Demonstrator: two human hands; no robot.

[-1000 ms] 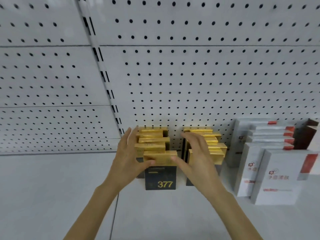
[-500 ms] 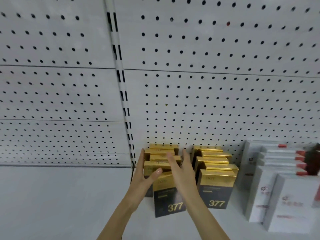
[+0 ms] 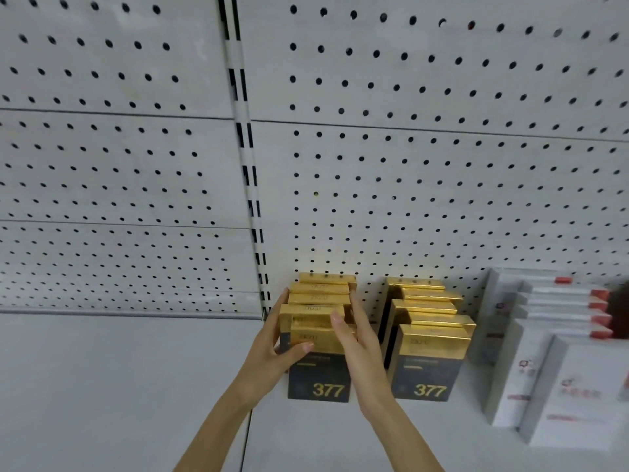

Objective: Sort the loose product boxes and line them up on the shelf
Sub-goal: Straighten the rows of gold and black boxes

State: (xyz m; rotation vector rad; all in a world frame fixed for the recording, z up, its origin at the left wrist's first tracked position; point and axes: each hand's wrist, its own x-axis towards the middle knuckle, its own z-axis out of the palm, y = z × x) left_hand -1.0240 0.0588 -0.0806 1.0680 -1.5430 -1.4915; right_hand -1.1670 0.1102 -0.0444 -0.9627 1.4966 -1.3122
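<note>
Gold-topped black boxes (image 3: 318,373) stand between straight fingers (image 3: 360,313) of left hand (image 3: 272,345) and right hand (image 3: 362,352).

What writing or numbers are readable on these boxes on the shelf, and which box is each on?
"377": gold numerals on the dark face of the front box in the left row.
"377": the same, on the front box in the right row.
Small print on the gold tops: too blurred to read.
Red logos and print on the white boxes: too blurred to read.
</note>
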